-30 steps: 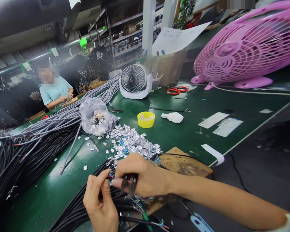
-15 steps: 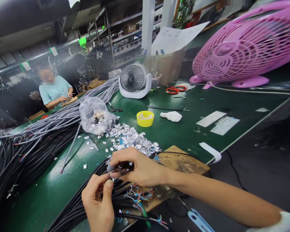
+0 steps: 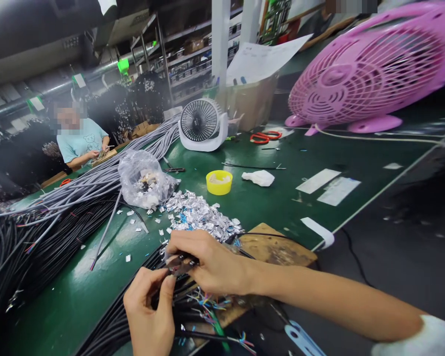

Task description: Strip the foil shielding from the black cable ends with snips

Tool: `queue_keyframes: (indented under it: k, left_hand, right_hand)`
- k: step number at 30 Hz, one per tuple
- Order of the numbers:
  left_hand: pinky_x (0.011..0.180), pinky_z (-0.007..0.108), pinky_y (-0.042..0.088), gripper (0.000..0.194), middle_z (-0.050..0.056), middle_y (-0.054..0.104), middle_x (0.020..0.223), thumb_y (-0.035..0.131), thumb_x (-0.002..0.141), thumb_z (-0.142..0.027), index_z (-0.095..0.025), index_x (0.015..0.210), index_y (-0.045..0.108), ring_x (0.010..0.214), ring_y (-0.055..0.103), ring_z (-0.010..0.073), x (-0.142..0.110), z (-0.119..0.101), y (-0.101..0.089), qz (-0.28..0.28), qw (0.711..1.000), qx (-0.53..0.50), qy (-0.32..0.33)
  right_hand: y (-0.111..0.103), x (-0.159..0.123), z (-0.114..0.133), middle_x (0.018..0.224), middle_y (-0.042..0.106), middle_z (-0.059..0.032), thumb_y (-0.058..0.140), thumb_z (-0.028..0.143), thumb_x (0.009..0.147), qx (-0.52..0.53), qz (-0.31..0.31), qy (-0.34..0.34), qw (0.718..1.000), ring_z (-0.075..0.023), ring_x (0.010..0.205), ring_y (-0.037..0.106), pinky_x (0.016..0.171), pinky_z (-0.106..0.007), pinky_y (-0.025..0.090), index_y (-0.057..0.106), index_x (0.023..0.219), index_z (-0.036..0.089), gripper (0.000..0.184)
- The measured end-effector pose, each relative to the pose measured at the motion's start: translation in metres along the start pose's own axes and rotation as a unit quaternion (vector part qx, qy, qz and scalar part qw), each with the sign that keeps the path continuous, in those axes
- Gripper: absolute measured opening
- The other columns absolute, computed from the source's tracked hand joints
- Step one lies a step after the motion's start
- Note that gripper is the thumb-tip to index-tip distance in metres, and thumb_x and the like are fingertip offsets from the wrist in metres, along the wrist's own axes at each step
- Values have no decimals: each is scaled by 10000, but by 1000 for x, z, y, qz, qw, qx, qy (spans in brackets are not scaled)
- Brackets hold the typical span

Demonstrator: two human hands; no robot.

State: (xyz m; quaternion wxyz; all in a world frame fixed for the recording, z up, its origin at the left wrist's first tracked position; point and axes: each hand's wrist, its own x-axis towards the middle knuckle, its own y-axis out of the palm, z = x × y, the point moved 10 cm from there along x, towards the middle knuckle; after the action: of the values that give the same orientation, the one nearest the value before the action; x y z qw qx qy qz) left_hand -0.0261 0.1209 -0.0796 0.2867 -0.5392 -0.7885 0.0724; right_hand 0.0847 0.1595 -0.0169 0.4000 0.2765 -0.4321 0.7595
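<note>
My left hand [image 3: 148,311] pinches the end of a black cable [image 3: 170,291] from the bundle of black cables [image 3: 114,321] at the near edge of the green bench. My right hand [image 3: 207,264] is closed around a small dark hand tool [image 3: 180,263] held at that cable's tip. Stripped ends with coloured wires [image 3: 213,309] fan out below my right hand, over a worn wooden board [image 3: 278,249]. A heap of silver foil scraps [image 3: 198,215] lies just beyond my hands.
Black cables [image 3: 29,247] and grey cables [image 3: 107,178] pile on the left. A plastic bag [image 3: 143,180], yellow cup [image 3: 219,182], white fan [image 3: 202,123], red scissors [image 3: 265,136] and pink fan [image 3: 367,74] stand on the green bench [image 3: 282,198]. Another person [image 3: 79,141] works at the far left.
My right hand turned the tool from pointing downward to lying level at the cable tip, and my left hand's pinch shifted slightly lower. The view drifted a little to the right.
</note>
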Motion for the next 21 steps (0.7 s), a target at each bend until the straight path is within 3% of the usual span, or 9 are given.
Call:
queue_keyframes:
  k: [5,9,11,14,19,21]
  left_hand:
    - [515,232,411,259,14,576,583,552,830,-342,-170,694,691,546,539,139,-1,-7,-7,-13,999,-21,28]
    - [482,232,384,348,15,549,547,511,851,-373,-167,630,684,519,517,134,-1,-10,-5,-4,999,-37,22]
    - [485,230,381,337,11,543,540,520,844,-361,-166,619,680,518,515,131,0,-12,-4,-8,999,-40,25]
    - [500,227,386,251,6,544,556,560,816,-314,-164,653,679,532,515,129,-1,-12,-7,-35,998,-36,27]
    - [496,224,403,217,1,534,555,580,797,-293,-162,646,665,529,507,127,-5,-8,-11,-70,997,-27,25]
    - [493,224,404,244,3,539,557,560,811,-302,-163,638,659,528,511,128,-5,-9,-11,-70,997,-25,25]
  right_hand:
    - [-14,1,-13,658,497,-6,492,59,794,35,-54,65,996,-85,602,436,559,-193,354,547,738,107,92]
    - [4,3,-2,761,549,-40,527,69,787,106,45,11,993,-94,693,484,620,-196,399,584,818,91,68]
    - [7,3,0,753,537,-36,514,52,770,110,57,1,992,-88,677,472,594,-187,387,570,767,97,71]
    - [5,3,-1,706,514,-15,485,43,758,95,44,12,994,-79,628,437,562,-184,364,540,715,116,101]
    - [-9,2,-20,624,496,3,488,169,857,58,-36,95,993,-76,580,427,568,-201,365,551,681,116,194]
    - [-3,2,-22,652,541,-6,536,183,842,93,-11,92,991,-76,604,469,585,-198,382,596,732,107,147]
